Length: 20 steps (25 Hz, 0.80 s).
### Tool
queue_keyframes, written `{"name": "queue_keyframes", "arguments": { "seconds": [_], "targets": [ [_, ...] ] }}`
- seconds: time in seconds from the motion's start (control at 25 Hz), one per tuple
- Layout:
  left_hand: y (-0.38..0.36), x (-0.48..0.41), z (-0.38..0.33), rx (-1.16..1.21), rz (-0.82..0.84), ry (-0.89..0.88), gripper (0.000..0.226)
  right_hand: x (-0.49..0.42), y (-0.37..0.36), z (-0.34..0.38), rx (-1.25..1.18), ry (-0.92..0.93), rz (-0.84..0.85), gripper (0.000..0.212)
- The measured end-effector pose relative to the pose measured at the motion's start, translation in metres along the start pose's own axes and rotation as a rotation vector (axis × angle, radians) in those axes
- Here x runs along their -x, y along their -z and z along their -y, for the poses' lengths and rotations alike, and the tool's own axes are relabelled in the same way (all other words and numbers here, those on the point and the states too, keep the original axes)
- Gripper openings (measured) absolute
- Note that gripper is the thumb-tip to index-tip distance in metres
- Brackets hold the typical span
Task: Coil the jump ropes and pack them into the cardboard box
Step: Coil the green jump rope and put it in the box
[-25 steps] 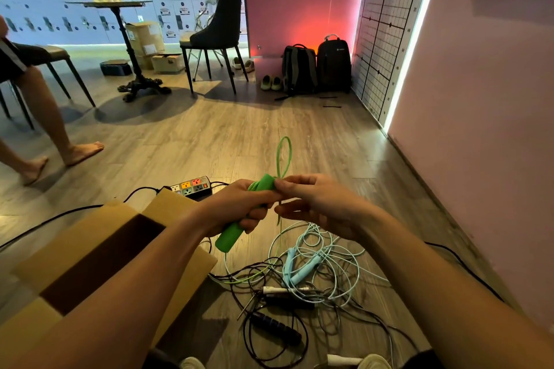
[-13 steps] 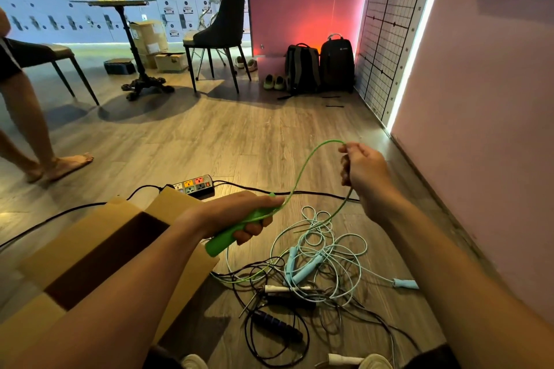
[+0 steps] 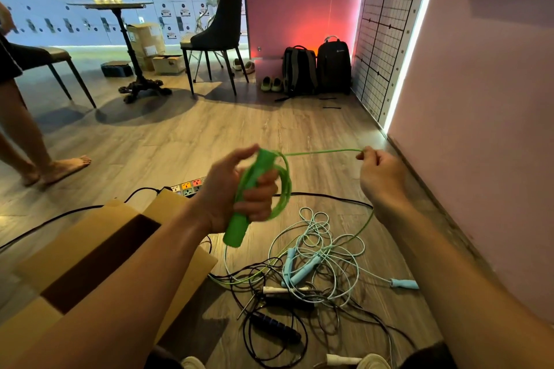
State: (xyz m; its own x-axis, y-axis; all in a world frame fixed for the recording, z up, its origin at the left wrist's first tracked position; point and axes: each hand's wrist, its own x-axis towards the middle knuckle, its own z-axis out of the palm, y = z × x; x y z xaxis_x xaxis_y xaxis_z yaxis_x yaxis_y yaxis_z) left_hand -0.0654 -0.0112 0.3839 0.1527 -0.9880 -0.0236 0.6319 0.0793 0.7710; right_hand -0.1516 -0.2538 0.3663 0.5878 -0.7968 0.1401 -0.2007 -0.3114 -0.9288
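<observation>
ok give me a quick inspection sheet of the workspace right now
surface: wood floor, no table.
job's things: green jump rope partly looped; open cardboard box at left; light blue rope, black rope tangled on the floor.
clutter: white handle in the tangle.
hands: left hand grips the green handle; right hand pinches the green cord.
cables: power strip, black lead.
surroundings: chair, backpacks, bystander's foot.

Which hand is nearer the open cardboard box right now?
Left. The left hand, gripping the green handle, hangs just past the cardboard box at its far right corner. The right hand pinches the green cord well off to the right, toward the pink wall.
</observation>
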Motion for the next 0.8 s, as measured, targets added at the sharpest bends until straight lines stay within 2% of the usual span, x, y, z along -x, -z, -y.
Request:
{"name": "queue_keyframes", "arguments": {
  "seconds": [0.08, 0.12, 0.2, 0.28, 0.32, 0.4, 0.48, 0.56, 0.64, 0.8],
  "targets": [
    [0.002, 0.002, -0.008, 0.26, 0.037, -0.294, 0.039, 0.009, -0.004, 0.001, 0.102, 0.104, 0.175, 0.033],
    [0.004, 0.003, -0.01, 0.329, -0.027, -0.449, 0.037, 0.015, -0.006, 0.004, 0.139, 0.152, 0.282, 0.034],
    [0.014, 0.005, -0.012, 0.378, -0.247, -0.717, 0.031, 0.026, -0.008, 0.012, 0.242, 0.216, 0.567, 0.037],
    [0.027, 0.006, -0.015, 0.393, -0.504, -0.904, 0.03, 0.035, -0.01, 0.015, 0.334, 0.22, 0.853, 0.036],
    [0.035, 0.007, -0.016, 0.401, -0.626, -0.964, 0.031, 0.038, -0.012, 0.016, 0.344, 0.211, 0.946, 0.036],
    [0.05, 0.011, -0.017, 0.318, -0.822, -1.002, 0.032, 0.041, -0.012, 0.019, 0.254, 0.21, 1.027, 0.036],
    [0.062, 0.016, -0.014, -0.089, -1.01, -0.899, 0.03, 0.041, -0.009, 0.026, 0.02, 0.223, 1.005, 0.033],
    [0.066, 0.017, -0.005, -0.576, -1.067, -0.674, 0.03, 0.038, -0.004, 0.032, -0.286, 0.219, 0.927, 0.03],
    [0.057, 0.011, 0.005, -0.811, -0.961, -0.413, 0.034, 0.034, -0.002, 0.034, -0.5, 0.203, 0.829, 0.028],
    [0.026, -0.003, 0.016, -0.937, -0.631, 0.048, 0.052, 0.029, -0.008, 0.03, -0.602, 0.148, 0.645, 0.027]
  ]
}}
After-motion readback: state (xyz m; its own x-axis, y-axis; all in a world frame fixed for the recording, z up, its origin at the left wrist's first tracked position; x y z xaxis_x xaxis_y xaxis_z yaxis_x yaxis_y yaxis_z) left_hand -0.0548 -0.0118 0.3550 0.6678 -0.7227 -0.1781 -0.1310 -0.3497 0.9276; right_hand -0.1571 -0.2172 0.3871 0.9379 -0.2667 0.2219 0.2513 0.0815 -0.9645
